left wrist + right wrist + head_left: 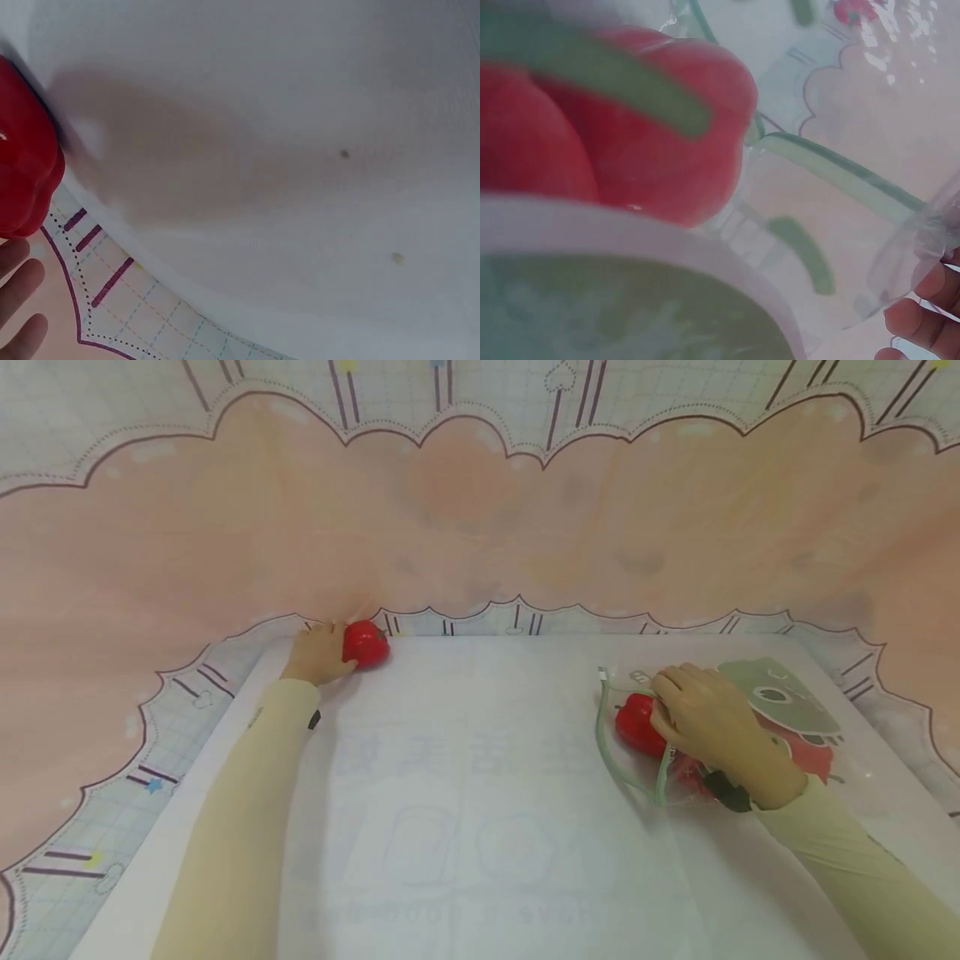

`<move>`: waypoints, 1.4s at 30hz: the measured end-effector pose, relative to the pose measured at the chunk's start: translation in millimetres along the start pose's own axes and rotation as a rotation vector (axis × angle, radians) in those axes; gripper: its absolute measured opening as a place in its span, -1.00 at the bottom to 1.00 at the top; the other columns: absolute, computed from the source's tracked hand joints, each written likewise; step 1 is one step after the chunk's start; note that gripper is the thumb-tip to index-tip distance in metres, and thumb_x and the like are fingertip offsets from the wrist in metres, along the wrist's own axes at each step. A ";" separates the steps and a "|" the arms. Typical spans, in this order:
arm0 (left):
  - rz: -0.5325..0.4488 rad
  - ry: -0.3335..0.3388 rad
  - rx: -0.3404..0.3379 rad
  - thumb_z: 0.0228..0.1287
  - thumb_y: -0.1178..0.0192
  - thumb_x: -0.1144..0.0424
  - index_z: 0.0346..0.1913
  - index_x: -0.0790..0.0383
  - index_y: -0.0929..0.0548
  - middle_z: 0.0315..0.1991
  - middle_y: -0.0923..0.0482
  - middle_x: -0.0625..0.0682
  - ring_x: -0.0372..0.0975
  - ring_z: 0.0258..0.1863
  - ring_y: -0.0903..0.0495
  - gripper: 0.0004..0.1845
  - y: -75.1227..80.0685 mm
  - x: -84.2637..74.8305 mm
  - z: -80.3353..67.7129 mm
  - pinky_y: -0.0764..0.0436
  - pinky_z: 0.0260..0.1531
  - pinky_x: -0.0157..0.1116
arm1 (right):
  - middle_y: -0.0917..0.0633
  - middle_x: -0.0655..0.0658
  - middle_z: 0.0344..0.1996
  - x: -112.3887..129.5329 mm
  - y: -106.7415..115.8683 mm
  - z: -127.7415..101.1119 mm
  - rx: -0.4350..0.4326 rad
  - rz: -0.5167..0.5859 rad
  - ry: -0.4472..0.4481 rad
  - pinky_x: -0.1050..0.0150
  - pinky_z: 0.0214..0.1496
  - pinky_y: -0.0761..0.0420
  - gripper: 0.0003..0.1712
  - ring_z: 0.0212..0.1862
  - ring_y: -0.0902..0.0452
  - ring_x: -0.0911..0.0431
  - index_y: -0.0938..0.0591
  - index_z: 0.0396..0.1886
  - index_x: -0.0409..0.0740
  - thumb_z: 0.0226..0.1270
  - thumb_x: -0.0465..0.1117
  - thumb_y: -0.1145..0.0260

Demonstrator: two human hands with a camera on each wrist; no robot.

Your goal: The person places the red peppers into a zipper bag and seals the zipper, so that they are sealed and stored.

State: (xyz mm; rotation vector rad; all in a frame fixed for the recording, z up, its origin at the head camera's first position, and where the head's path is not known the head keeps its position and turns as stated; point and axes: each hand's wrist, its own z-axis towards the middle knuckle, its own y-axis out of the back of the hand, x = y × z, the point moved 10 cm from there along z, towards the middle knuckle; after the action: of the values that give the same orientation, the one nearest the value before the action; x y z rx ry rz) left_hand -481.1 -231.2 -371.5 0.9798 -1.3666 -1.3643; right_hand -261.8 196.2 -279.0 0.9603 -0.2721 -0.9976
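Two red peppers getting bagged, one's already going in

Big white plastic sheet (480,793) covers the counter, pink scalloped cloth (480,518) hanging behind it. On the right lies a clear zip bag with green trim and a cartoon print (780,702); the right hand (708,722) has its fingers curled over a shiny red bell pepper (636,725) sitting right at the bag's open mouth. Far left, the left hand (318,653) is cupped around a second red bell pepper (367,643) at the sheet's far edge. I'd guess the next move is carrying that one right, with the bag mouth held open wide.
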 end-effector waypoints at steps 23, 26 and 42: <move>-0.104 -0.013 -0.027 0.01 -0.39 0.13 0.22 0.46 -0.31 0.09 -0.39 0.33 0.16 0.07 -0.40 -0.23 -3.0 -7.5 -2.9 -0.41 0.18 0.12 | -0.65 -0.26 -0.48 -0.1 -3.5 1.0 0.036 -0.008 -0.018 0.07 -0.40 -0.62 -0.78 -0.42 -0.51 -0.07 -0.55 -0.44 -0.31 -0.13 -0.29 -0.32; -0.113 -0.017 -0.028 0.01 -0.39 0.12 0.23 0.44 -0.29 0.10 -0.40 0.32 0.16 0.09 -0.39 -0.22 -2.7 -9.9 -3.4 -0.38 0.20 0.14 | -0.65 -0.26 -0.49 0.4 -3.5 1.3 0.029 -0.002 -0.015 0.07 -0.41 -0.62 -0.79 -0.43 -0.50 -0.07 -0.55 -0.45 -0.31 -0.12 -0.29 -0.30; -0.065 -0.114 -0.038 0.03 -0.36 0.12 0.23 0.44 -0.30 0.18 -0.41 0.34 0.15 0.19 -0.37 -0.23 -1.7 -23.4 0.2 -0.27 0.27 0.15 | -0.65 -0.26 -0.48 -0.1 -3.8 1.3 0.035 -0.003 -0.020 0.07 -0.40 -0.63 -0.78 -0.43 -0.49 -0.06 -0.54 -0.44 -0.31 -0.13 -0.30 -0.33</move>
State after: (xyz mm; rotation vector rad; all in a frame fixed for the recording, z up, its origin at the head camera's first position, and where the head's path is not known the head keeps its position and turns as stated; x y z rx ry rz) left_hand -475.8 -208.5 -375.0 0.9408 -1.3976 -1.5098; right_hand -264.9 194.9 -281.3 0.9830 -0.3053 -1.0086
